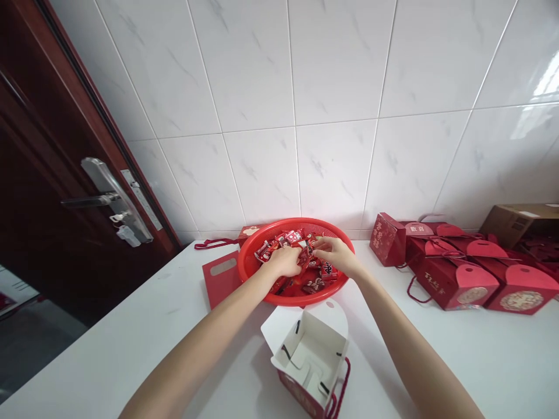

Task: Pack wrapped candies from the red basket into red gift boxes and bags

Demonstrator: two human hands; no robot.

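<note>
A red plastic basket (297,300) stands near the wall with many small wrapped candies (315,285) in it. Over its middle is my left hand (286,261), its fingers curled in against candy wrappers; what exactly they grip is too small to tell. From the right, my right hand (335,254) reaches into the basket, thumb and fingers bent around candy close to the left fingertips. An open gift box (312,355), white inside and red outside with a dark red cord, sits in front of the basket between my forearms. No candy shows inside it.
Several closed red gift boxes (458,279) stand at the right on the white table (174,314), with a cardboard box (510,224) behind them. A flat red card piece (220,279) lies left of the basket. A dark door (52,145) is at the left.
</note>
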